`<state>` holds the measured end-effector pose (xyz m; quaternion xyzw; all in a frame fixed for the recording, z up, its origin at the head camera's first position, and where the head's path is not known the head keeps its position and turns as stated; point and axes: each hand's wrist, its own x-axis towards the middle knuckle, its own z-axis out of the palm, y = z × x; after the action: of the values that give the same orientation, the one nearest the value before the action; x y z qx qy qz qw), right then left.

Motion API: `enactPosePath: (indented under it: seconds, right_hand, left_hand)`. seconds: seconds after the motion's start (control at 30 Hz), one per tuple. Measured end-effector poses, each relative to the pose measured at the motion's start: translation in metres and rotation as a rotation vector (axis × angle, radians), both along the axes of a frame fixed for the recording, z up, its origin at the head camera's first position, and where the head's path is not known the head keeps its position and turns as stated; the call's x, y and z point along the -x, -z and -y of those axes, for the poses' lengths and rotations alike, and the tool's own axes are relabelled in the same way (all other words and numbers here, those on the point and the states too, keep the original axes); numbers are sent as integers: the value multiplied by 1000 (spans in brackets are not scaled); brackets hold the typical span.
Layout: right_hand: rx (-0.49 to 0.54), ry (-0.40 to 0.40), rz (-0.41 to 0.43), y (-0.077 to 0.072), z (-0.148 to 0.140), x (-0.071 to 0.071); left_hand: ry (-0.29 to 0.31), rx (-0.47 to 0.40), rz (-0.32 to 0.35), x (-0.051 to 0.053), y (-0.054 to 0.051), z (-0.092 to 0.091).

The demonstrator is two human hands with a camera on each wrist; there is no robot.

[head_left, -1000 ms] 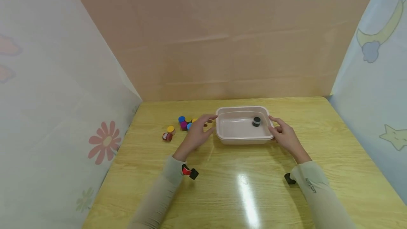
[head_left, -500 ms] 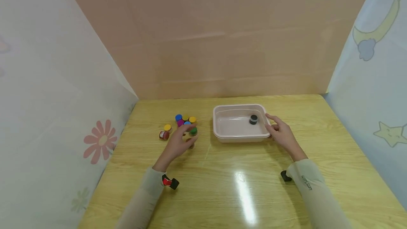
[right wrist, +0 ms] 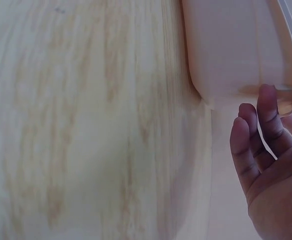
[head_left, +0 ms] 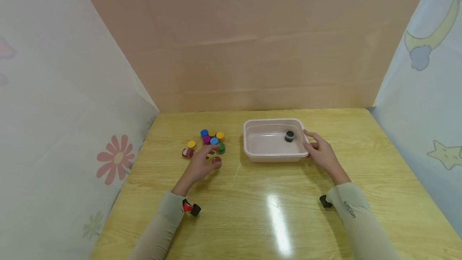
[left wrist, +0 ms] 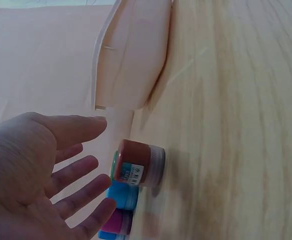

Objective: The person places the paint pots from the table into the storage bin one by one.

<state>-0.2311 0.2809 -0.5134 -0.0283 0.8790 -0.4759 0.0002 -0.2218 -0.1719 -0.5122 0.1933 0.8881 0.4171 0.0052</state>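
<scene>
My left hand (head_left: 199,166) is beside a small brown paint jar (head_left: 217,162), its fingers spread and relaxed. In the left wrist view this jar (left wrist: 136,162), with a white label, stands just past the fingertips with a gap between. My right hand (head_left: 322,155) holds the right rim of a pale pink plastic basin (head_left: 276,158), fingers against the outer wall (right wrist: 230,50) in the right wrist view. Inside the basin, toward its right side, is a black jar (head_left: 289,136). A green jar (head_left: 221,148) stands just beyond my left fingers.
Behind my left hand several jars cluster, among them a light-blue one (head_left: 214,141), a purple one (head_left: 206,139) and a yellow one (head_left: 220,136). A red jar (head_left: 187,153) lies on its side at the left. Brown sheeting (head_left: 252,71) backs the wooden table (head_left: 245,212).
My left hand has left the basin's left side and moved left and toward me to the brown jar. The right hand stays on the basin's rim.
</scene>
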Motion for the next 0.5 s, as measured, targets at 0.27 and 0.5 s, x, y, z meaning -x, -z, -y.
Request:
enactPosePath:
  seconds: [0.27,0.5]
  right_hand:
    - [0,11,-2,6,-1,-1]
    - [5,3,-12,6,-1,0]
  left_hand:
    - [1,66,60,2,10,1]
    - [0,111,51,5,19,1]
